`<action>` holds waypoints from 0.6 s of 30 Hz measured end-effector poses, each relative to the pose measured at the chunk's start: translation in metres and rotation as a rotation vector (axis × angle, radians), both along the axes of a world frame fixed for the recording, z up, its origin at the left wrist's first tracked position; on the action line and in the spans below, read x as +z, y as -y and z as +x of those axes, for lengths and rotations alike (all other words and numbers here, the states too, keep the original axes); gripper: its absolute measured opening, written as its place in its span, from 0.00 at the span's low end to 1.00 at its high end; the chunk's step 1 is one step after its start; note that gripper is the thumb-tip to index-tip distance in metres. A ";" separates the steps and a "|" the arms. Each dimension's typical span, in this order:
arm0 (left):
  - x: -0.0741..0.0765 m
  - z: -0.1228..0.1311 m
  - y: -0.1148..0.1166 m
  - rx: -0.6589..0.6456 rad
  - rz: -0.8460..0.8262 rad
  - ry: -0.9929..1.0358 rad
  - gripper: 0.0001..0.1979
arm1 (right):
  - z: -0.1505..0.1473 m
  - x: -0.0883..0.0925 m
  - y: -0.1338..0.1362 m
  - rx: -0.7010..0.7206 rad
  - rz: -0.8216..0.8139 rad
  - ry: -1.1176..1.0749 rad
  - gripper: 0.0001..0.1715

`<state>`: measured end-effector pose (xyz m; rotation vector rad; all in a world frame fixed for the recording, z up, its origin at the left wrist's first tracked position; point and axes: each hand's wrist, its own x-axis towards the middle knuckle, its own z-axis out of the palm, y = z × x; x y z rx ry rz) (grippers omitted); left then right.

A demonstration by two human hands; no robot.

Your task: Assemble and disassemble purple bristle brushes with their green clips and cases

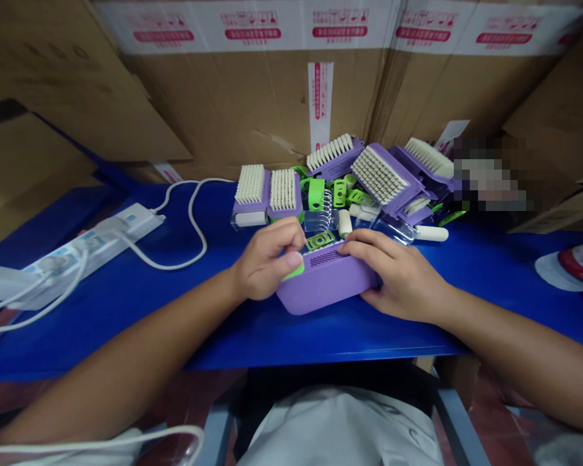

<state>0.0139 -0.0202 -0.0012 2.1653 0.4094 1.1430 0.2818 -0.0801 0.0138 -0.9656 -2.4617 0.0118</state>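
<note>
the step in hand looks like working a bright green piece (pixel 295 270) at the near-left end of a purple brush body (pixel 328 285), which is held above the near edge of the blue table (pixel 140 304), its white bristles facing away towards twelve o'clock.

the right hand (pixel 398 275) grasps the brush body at its three o'clock end, fingers over the slotted upper face and thumb tucked beneath. the left hand (pixel 267 259) is at ten o'clock, fingers curled in, thumb laid on the green piece; whether those fingers pinch it or only press, i cannot tell.

taking the brush body as the clock's centre, a green slotted plate (pixel 319 241) shows just beyond it at twelve, with a metal coil spring (pixel 327 210) farther out on the same line. two upright-bristled brush heads lie near eleven, a larger bristled head (pixel 379 176) at one, and a white rod-like handle (pixel 432 233) at two.

my judgement: the next move calls for a steady right grip to take the push, and a thumb square on the green piece so it does not skid off.
</note>
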 end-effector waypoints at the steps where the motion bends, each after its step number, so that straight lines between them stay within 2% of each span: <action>1: 0.000 -0.001 -0.001 0.033 0.014 0.026 0.19 | 0.000 0.000 0.000 -0.010 -0.008 -0.023 0.38; 4: 0.003 -0.004 -0.003 0.045 0.098 0.014 0.23 | 0.001 0.002 -0.002 -0.048 -0.047 -0.115 0.39; 7: 0.003 -0.004 -0.005 0.044 0.176 -0.026 0.37 | 0.004 0.003 -0.007 -0.081 -0.104 -0.248 0.41; 11: -0.002 -0.002 -0.005 0.205 0.182 -0.105 0.50 | 0.007 0.006 -0.011 -0.136 -0.258 -0.420 0.41; 14: -0.002 -0.001 -0.004 0.310 0.057 -0.120 0.49 | 0.007 0.006 -0.012 -0.125 -0.355 -0.517 0.44; 18: 0.005 0.001 -0.004 0.289 -0.130 -0.078 0.45 | 0.008 0.004 -0.013 -0.157 -0.484 -0.658 0.45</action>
